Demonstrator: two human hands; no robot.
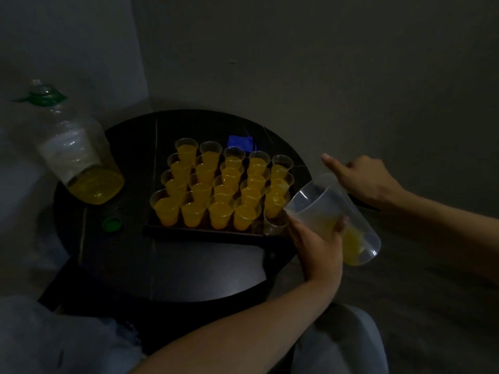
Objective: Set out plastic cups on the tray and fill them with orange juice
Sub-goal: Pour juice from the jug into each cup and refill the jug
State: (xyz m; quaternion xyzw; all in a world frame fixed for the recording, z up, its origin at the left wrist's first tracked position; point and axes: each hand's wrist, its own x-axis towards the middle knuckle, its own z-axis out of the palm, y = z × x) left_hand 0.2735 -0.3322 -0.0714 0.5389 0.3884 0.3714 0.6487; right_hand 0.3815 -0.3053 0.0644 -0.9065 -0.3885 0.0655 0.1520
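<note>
Juice-filled small clear plastic cups (221,214): nineteen are standing, as far as overlap allows
Empty small clear plastic cup (275,225): one is standing
Clear plastic jug (321,203): one is showing
Large clear plastic bottle (78,157): one is showing
Round green bottle cap (112,224): one is lying
Bare hands: two are showing, left hand (316,242), right hand (364,179)

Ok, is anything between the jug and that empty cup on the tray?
Nothing visible. The jug has its lip just right of the empty cup at the tray's near right corner; the filled cups stand behind and left of it.
</note>
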